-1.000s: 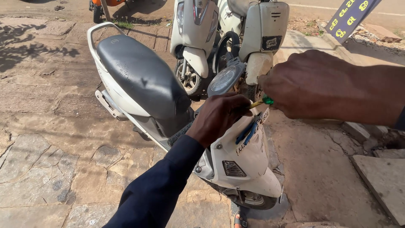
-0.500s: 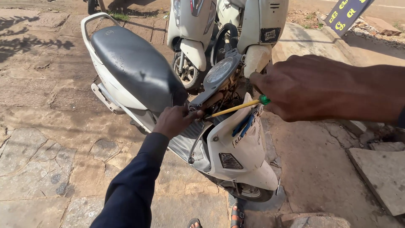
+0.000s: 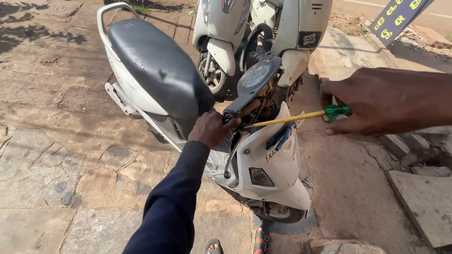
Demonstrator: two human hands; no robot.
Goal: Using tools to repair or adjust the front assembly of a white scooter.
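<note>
A white scooter (image 3: 270,174) with a dark grey seat (image 3: 160,66) stands in front of me, its front panel opened and the handlebar cluster (image 3: 254,77) tilted. My left hand (image 3: 213,129), in a dark blue sleeve, grips the left handlebar end beside the seat. My right hand (image 3: 376,101) holds a screwdriver (image 3: 301,116) by its green handle. The yellow shaft points left into the gap under the handlebar cluster. Its tip is hidden among the parts there.
A second white scooter (image 3: 263,33) is parked just behind, nose toward mine. The ground is cracked stone paving (image 3: 56,164). A raised concrete slab (image 3: 423,197) lies at the right. A dark sign with yellow script (image 3: 398,16) stands upper right. My sandalled feet (image 3: 238,244) show at the bottom.
My left hand slid from under the screwdriver shaft to the handlebar end. My right hand drew back to the right, so more of the yellow shaft shows.
</note>
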